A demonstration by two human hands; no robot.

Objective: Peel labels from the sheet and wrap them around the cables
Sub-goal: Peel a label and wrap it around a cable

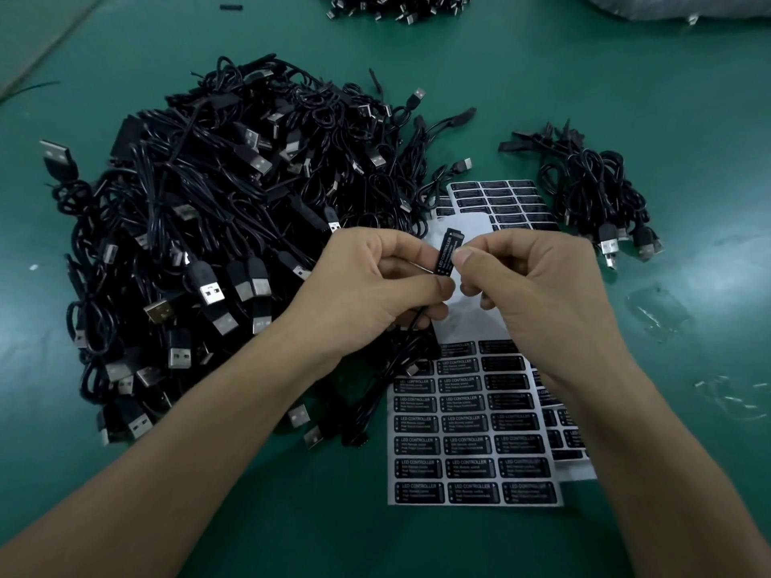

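At the centre of the frame the right hand [538, 285] pinches the upper part of a black label [448, 252] between thumb and forefinger. The left hand [375, 285] grips the label's lower end together with a thin black cable [411, 327], which trails down from under its fingers. The hands hide the middle of the label sheet [471, 448] lying on the green table [688, 118]. A second sheet [513, 202] shows above them. A big heap of cables [217, 194] fills the left; a small bundle [592, 189] lies at the upper right.
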